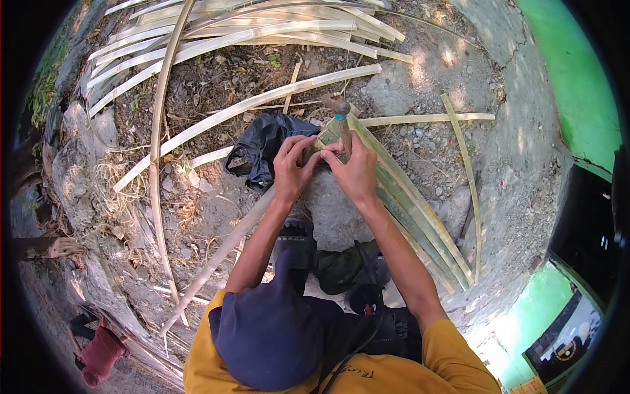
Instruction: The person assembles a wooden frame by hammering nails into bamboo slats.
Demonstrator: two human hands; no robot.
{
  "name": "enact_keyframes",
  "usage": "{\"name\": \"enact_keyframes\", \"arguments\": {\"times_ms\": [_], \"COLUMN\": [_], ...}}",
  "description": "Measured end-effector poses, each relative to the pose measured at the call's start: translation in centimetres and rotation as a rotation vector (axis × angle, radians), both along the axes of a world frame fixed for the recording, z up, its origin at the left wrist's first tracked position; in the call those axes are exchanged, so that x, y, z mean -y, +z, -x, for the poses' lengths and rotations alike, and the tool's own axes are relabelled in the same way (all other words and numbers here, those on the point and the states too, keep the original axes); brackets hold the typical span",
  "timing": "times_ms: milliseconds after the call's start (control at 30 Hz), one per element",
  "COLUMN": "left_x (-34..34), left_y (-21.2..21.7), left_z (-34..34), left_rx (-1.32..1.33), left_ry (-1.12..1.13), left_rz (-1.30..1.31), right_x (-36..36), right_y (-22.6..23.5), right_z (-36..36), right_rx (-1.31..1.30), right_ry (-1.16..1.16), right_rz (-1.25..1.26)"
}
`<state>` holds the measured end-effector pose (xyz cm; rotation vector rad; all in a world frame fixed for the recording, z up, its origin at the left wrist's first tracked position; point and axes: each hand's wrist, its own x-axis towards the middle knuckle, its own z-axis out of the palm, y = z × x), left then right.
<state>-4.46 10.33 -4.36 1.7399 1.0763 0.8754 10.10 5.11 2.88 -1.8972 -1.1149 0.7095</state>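
My right hand (356, 169) is closed around the handle of a hammer (340, 117), whose rusty head points away from me and which has a teal band below it. My left hand (291, 167) pinches the end of a short bamboo strip (319, 143), its fingertips almost meeting those of my right hand. Whether a nail is between the fingers is too small to tell. Under my hands lies a row of joined greenish bamboo slats (413, 207), running from the hammer toward the lower right. A black plastic bag (254, 146) lies crumpled beside my left hand.
Several pale split bamboo strips (252, 98) lie on the dirt ahead, more piled at the far side. A long brown strip (156, 144) crosses on the left. A single strip (467, 177) lies right. Another person (104, 353) is at lower left. A green wall (571, 72) stands right.
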Motion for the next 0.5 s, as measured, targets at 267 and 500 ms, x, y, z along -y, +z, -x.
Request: {"name": "enact_keyframes", "arguments": {"times_ms": [267, 500], "left_x": [-0.01, 0.0], "left_y": [0.2, 0.22], "left_z": [0.02, 0.04], "left_rx": [0.004, 0.003], "left_ry": [-0.001, 0.003], "left_rz": [0.01, 0.014], "right_x": [-0.03, -0.18], "right_y": [-0.17, -0.34], "right_z": [-0.05, 0.04], "right_rx": [0.004, 0.018], "right_ry": [0.001, 0.001], "right_rz": [-0.016, -0.011]}}
